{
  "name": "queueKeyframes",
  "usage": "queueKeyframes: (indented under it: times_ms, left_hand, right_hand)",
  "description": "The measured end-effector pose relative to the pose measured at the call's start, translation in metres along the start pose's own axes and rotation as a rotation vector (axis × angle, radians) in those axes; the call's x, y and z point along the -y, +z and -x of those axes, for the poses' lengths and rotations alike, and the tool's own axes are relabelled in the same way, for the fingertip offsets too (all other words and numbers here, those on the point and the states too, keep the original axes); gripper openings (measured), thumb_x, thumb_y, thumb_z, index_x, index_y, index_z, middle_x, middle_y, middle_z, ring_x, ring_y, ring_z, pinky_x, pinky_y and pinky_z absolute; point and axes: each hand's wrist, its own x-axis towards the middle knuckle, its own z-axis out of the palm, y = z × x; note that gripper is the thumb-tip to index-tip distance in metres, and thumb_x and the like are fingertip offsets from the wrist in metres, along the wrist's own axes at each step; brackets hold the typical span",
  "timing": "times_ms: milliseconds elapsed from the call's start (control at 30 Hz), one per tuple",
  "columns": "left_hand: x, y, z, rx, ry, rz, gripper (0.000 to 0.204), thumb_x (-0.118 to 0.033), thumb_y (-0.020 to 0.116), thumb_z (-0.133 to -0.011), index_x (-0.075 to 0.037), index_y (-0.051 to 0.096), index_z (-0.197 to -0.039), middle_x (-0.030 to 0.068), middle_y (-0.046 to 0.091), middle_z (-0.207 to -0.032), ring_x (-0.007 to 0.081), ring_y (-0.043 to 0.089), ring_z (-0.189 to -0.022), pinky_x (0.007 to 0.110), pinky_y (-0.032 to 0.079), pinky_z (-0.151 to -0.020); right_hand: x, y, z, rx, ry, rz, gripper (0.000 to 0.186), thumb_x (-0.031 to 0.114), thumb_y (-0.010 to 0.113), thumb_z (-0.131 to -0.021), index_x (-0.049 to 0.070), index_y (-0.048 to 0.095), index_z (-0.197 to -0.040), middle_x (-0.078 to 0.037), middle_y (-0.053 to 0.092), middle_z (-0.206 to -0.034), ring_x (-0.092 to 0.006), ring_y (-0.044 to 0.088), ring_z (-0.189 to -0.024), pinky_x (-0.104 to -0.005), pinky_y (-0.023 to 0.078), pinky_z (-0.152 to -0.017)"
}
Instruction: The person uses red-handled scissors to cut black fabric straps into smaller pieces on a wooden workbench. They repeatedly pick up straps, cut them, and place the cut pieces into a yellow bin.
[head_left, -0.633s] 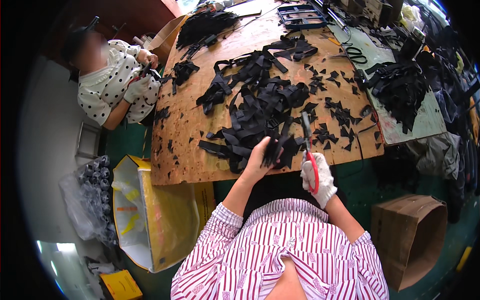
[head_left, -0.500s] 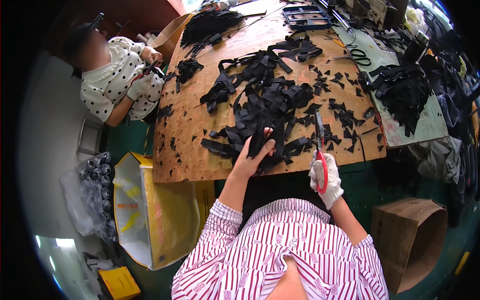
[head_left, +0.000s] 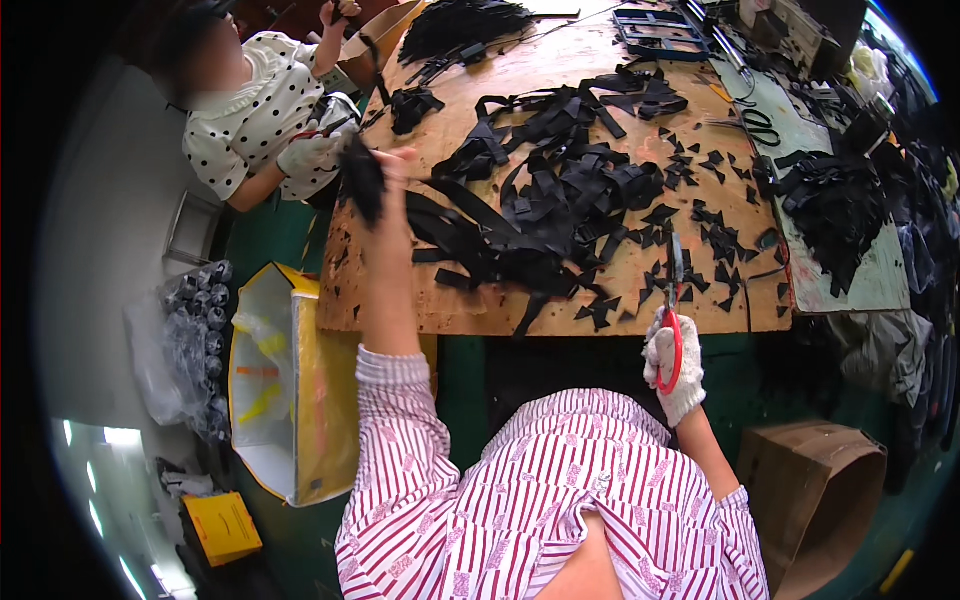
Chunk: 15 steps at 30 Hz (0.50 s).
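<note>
My left hand (head_left: 394, 172) is stretched out over the table's left side, smeared by motion, with a dark bundle of black fabric strips (head_left: 361, 182) in its grip. More black strips trail from near it toward the tangled heap of black strips (head_left: 590, 185) mid-table. In my right hand (head_left: 680, 385), which wears a white knitted glove, are scissors (head_left: 672, 345) with red handles. Their blades point away from me over the table's front edge and look closed. Small black cut-off pieces (head_left: 725, 240) lie scattered around the blades.
Across the left corner a co-worker (head_left: 265, 110) in a dotted top holds scissors and a black strip. A blue tray (head_left: 660, 35), another strip pile (head_left: 835, 210) and black-handled scissors (head_left: 760, 125) lie farther off. A yellow-and-white bin (head_left: 300, 390) and a cardboard box (head_left: 815, 510) stand below.
My left hand has swung left and away from me, carrying black strips out of the heap. The right hand keeps its scissors. The co-worker's one hand has risen.
</note>
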Motion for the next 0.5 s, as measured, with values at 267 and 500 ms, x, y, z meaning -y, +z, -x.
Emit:
queueKeyframes:
  times_ms: [267,500]
  left_hand:
    - [-0.036,-0.093,-0.072,-0.265,0.279,0.358,0.013,-0.015,0.065,-0.085,-0.01,0.055,-0.091,-0.0016,0.052,-0.072,0.0063,0.042,-0.057,0.022,0.036,-0.055]
    - [0.043,-0.022,-0.025,0.331,0.337,-0.58,0.027,0.005,0.062,-0.069,-0.003,0.057,-0.095,0.0061,0.056,-0.075,0.0175,0.053,-0.073,0.029,0.045,-0.069]
  right_hand:
    - [-0.008,-0.003,-0.002,-0.017,0.005,0.006,0.035,0.032,0.061,-0.087,0.007,0.043,-0.104,0.001,0.045,-0.065,-0.005,0.042,-0.044,-0.0184,0.039,-0.035]
    - [-0.01,0.004,-0.002,0.04,0.052,0.038,0.031,0.027,0.06,-0.088,0.007,0.042,-0.103,0.0,0.045,-0.066,-0.0065,0.042,-0.045,-0.0194,0.04,-0.036]
